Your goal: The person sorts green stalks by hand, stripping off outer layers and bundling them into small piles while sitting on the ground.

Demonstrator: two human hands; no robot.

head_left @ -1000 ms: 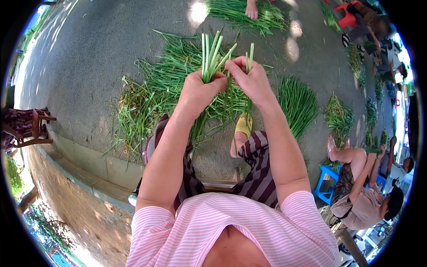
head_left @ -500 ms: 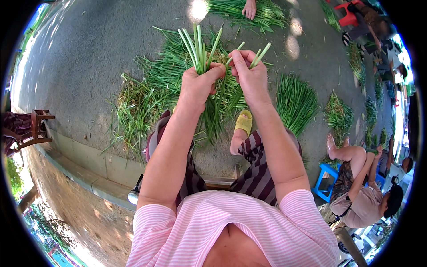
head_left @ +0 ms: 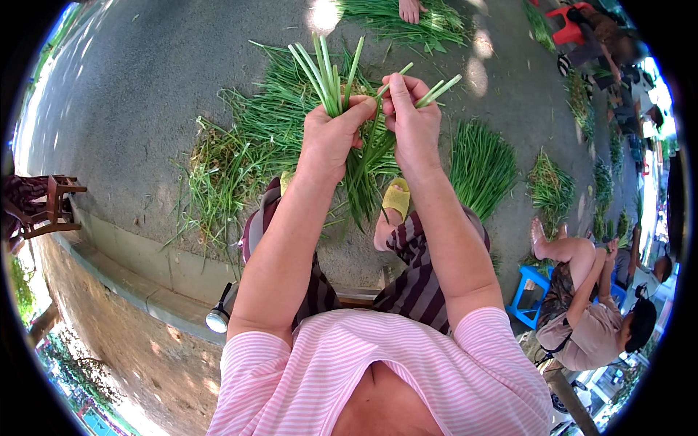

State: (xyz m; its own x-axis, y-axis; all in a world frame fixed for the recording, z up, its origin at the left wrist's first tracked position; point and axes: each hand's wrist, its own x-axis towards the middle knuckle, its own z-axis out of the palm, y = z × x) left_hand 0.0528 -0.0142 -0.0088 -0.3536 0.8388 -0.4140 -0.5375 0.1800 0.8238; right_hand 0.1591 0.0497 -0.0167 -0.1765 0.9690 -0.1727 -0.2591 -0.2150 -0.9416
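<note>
My left hand (head_left: 331, 134) is closed around a small bunch of garlic chives (head_left: 325, 73). Their pale stalk ends point up and away from me, and the dark green leaves hang down between my wrists. Close beside it, my right hand (head_left: 413, 123) pinches a few more chive stalks (head_left: 440, 91), with one thin stem crossing between thumb and fingers. Below both hands, a wide loose heap of chives (head_left: 265, 109) lies on the pavement. To the right of my foot is a neater pile of chives (head_left: 481, 167) with aligned stalks.
Yellowed trimmings (head_left: 222, 163) lie at the left of the heap. My yellow slipper (head_left: 396, 196) is under my hands. A blue stool (head_left: 529, 296) with a seated person is at right. Another person's hand (head_left: 411, 10) touches a far chive pile (head_left: 443, 25). A curb (head_left: 145, 287) runs lower left.
Both hands have shifted slightly to the right. The stalks in my right hand now tilt further rightward. The other person's hand at the top has moved up a little.
</note>
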